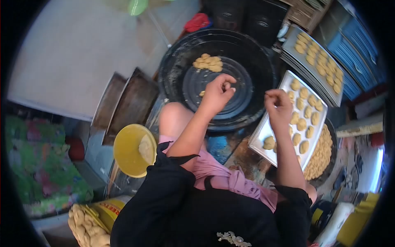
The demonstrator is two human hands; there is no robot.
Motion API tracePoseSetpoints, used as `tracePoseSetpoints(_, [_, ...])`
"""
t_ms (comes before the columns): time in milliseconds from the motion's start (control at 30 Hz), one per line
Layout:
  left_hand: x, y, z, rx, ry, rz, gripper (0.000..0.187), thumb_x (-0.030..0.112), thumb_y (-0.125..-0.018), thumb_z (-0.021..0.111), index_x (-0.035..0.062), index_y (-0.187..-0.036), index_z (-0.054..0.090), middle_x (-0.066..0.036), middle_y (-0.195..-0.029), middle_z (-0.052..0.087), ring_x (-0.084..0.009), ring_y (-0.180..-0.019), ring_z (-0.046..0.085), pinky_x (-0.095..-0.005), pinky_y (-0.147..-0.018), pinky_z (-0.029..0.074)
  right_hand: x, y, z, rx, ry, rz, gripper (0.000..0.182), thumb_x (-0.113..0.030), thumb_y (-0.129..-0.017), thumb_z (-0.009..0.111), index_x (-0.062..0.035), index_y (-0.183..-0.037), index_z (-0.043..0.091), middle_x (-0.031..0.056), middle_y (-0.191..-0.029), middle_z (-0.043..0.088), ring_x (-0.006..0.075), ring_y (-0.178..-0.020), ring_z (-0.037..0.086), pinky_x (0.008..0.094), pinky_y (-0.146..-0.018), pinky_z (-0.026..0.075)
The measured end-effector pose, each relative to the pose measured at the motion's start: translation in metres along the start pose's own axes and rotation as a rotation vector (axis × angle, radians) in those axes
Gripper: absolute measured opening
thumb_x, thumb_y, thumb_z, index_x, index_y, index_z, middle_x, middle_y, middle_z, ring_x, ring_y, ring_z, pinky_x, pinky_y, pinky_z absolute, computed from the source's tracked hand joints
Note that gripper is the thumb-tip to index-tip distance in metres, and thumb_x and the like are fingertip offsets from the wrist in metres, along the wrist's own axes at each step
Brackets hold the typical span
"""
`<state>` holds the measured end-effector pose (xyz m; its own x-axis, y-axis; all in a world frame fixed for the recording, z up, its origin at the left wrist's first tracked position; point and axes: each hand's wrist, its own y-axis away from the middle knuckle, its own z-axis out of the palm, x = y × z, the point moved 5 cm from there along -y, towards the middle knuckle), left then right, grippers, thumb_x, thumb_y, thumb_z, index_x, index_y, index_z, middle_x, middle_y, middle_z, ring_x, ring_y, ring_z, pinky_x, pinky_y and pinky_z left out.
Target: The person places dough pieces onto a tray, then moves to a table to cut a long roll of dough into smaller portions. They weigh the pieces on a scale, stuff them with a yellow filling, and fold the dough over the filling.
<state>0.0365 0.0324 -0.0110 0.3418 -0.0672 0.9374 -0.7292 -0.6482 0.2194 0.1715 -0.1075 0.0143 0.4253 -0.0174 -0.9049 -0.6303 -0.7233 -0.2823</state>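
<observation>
My left hand (220,94) hovers over a wide black basin (166,76), its thumb and index finger apart and its other fingers curled; no held thing shows. Inside the basin lie a cluster of yellowish dough pieces (207,62) and a small piece near my left wrist. Above the near left side of a metal tray (263,128) is my right hand (279,109), with fingers curled in toward the thumb. Whatever it may hold is hidden. Rows of rounded dough pieces (301,124) lie on this tray, partly covered by my right forearm.
Stacked trays (288,61) of dough pieces stand at far right. Under the near tray sits a dark tub with many small pieces (321,154). A yellow bucket (121,150) and dark baking pans (127,105) are at left. More dough (84,226) bulges at lower left.
</observation>
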Motion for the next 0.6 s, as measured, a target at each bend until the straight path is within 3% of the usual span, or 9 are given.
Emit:
tracePoseSetpoints(33, [0.004, 0.002, 0.001, 0.05, 0.147, 0.129, 0.052, 0.012, -0.081, 0.066, 0.0086, -0.13, 0.049, -0.011, -0.134, 0.038, -0.0195, -0.117, 0.042, -0.0234, -0.096, 0.034, -0.012, -0.005, 0.004, -0.033, -0.006, -0.011, 0.04, 0.003, -0.075, 0.065, -0.0076, -0.113, 0.061, 0.0046, -0.075, 0.063, 0.0095, -0.076, 0.061, 0.0215, -0.073, 0.049])
tracePoseSetpoints(67, [0.007, 0.005, -0.001, 0.101, 0.294, 0.26, 0.047, 0.009, -0.082, 0.064, 0.0037, -0.126, 0.05, -0.008, -0.118, 0.053, -0.0134, -0.102, 0.049, -0.0247, -0.089, 0.039, -0.023, -0.01, 0.027, -0.148, -0.111, 0.026, 0.05, -0.002, -0.076, 0.066, -0.0052, -0.123, 0.053, 0.0171, -0.107, 0.062, 0.0217, -0.101, 0.06, 0.0296, -0.087, 0.046])
tracePoseSetpoints(100, [-0.001, 0.031, -0.075, 0.141, 0.209, 0.26, 0.047, 0.009, -0.082, 0.064, 0.0037, -0.126, 0.05, -0.008, -0.118, 0.053, -0.0134, -0.102, 0.049, -0.0247, -0.089, 0.039, -0.084, -0.001, 0.104, -0.181, 0.087, -0.3, 0.06, -0.01, -0.078, 0.067, -0.0055, -0.132, 0.043, 0.0268, -0.138, 0.036, 0.0344, -0.126, 0.042, 0.0371, -0.1, 0.036])
tracePoseSetpoints(133, [-0.005, 0.041, -0.091, 0.3, 0.292, 0.33, 0.043, 0.014, -0.084, 0.063, 0.0028, -0.124, 0.051, -0.008, -0.117, 0.054, -0.0138, -0.102, 0.05, -0.0272, -0.089, 0.039, -0.082, 0.001, 0.131, -0.281, -0.012, -0.213, 0.07, -0.017, -0.078, 0.068, -0.0077, -0.138, 0.034, 0.0292, -0.148, 0.009, 0.0406, -0.137, 0.016, 0.0422, -0.108, 0.024])
tracePoseSetpoints(267, [-0.063, 0.06, -0.132, 0.307, 0.908, 0.222, 0.056, 0.046, -0.092, 0.047, 0.0033, -0.127, 0.047, -0.017, -0.126, 0.05, -0.0238, -0.112, 0.05, -0.039, -0.093, 0.041, -0.118, 0.026, 0.197, -0.304, -0.035, -0.415, 0.069, -0.025, -0.082, 0.063, -0.0054, -0.14, 0.031, 0.0298, -0.146, 0.015, 0.0412, -0.138, 0.014, 0.046, -0.11, 0.019])
tracePoseSetpoints(333, [-0.052, 0.089, -0.13, 0.231, 1.231, 0.217, 0.067, 0.061, -0.089, 0.04, 0.0041, -0.125, 0.045, -0.018, -0.126, 0.05, -0.0312, -0.12, 0.046, -0.0436, -0.098, 0.039, -0.143, 0.049, 0.221, -0.233, 0.039, -0.795, 0.066, -0.04, -0.09, 0.052, -0.0031, -0.14, 0.03, 0.0253, -0.148, 0.019, 0.0367, -0.138, 0.019, 0.046, -0.11, 0.019])
tracePoseSetpoints(467, [-0.09, 0.127, -0.194, 0.32, 1.402, 0.11, 0.065, 0.056, -0.091, 0.038, 0.0024, -0.127, 0.045, -0.019, -0.126, 0.051, -0.0307, -0.116, 0.049, -0.0436, -0.095, 0.041, -0.082, 0.058, 0.308, -0.832, 0.309, -0.455, 0.067, -0.04, -0.088, 0.053, -0.0074, -0.141, 0.03, 0.0258, -0.146, 0.02, 0.0377, -0.136, 0.022, 0.0471, -0.109, 0.02])
tracePoseSetpoints(533, [-0.104, 0.143, -0.244, 0.476, 1.01, 0.274, 0.062, 0.053, -0.092, 0.039, 0.0027, -0.127, 0.047, -0.017, -0.126, 0.052, -0.0286, -0.114, 0.05, -0.041, -0.095, 0.041, -0.087, 0.052, 0.312, -0.788, 0.222, -0.351, 0.066, -0.039, -0.087, 0.056, -0.0074, -0.14, 0.031, 0.0269, -0.146, 0.02, 0.0387, -0.135, 0.023, 0.045, -0.108, 0.023])
tracePoseSetpoints(600, [-0.12, 0.169, -0.281, 0.815, 0.504, 0.113, 0.046, 0.039, -0.088, 0.056, 0.0032, -0.116, 0.056, -0.013, -0.116, 0.059, -0.0299, -0.111, 0.052, -0.0416, -0.093, 0.039, -0.086, 0.057, 0.323, -0.736, 0.036, -0.245, 0.065, -0.032, -0.084, 0.062, -0.0055, -0.137, 0.036, 0.0296, -0.144, 0.023, 0.0403, -0.128, 0.036, 0.0392, -0.104, 0.033])
